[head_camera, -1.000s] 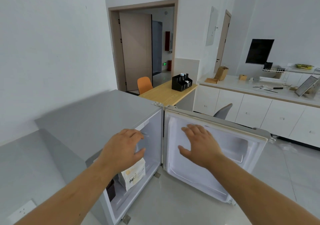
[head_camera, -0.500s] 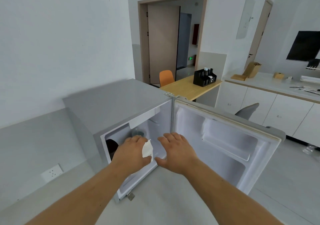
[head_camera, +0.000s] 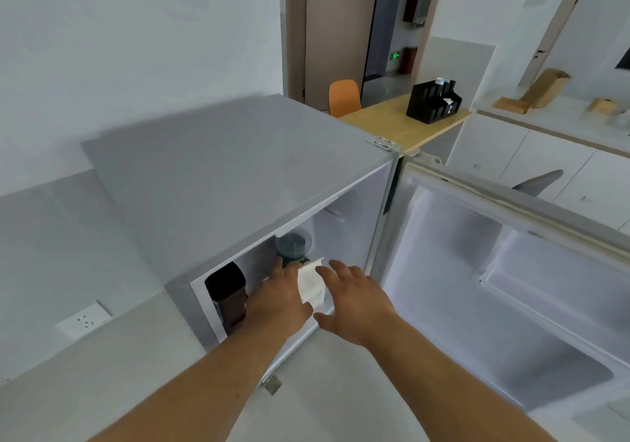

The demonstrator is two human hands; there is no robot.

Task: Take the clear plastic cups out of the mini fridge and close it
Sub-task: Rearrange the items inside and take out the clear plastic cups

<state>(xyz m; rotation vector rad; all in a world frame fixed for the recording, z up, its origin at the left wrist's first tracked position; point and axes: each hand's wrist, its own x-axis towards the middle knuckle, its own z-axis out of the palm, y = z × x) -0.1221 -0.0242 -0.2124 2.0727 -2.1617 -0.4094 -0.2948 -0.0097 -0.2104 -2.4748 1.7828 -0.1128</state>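
Both hands reach into the open mini fridge (head_camera: 238, 176). Left hand (head_camera: 281, 297) is inside the opening, back of the hand up, fingers pointing inward and loosely curved; its fingertips sit at the base of the clear plastic cup (head_camera: 293, 244), touching or almost touching it, but whether they have closed on it cannot be told, since the palm side is hidden. Right hand (head_camera: 356, 300) is spread open with fingers apart and holds nothing; it hovers at the front edge of the fridge opening, just to the door side of the left hand.

Deep in the fridge, the clear plastic cup stands upright near the back wall, under the fridge's top panel. It has a domed clear lid and a dark greenish fill. It lies just beyond the left hand's fingertips and further in than the right hand.

Between the two hands, still inside the fridge, a white paper bag (head_camera: 312, 283) stands just in front of the cup, partly covered by the left hand. At the fridge's side furthest from the door, a dark brown container (head_camera: 227, 293) with a black top stands near the front edge, just beside the left wrist.

Swung wide from the fridge, the fridge door (head_camera: 494, 271) shows its white inner liner and moulded shelves. Beyond the fridge's hinge corner is a wooden desk (head_camera: 392, 124) bearing a black organiser (head_camera: 431, 106), with an orange chair (head_camera: 343, 95) beside it.
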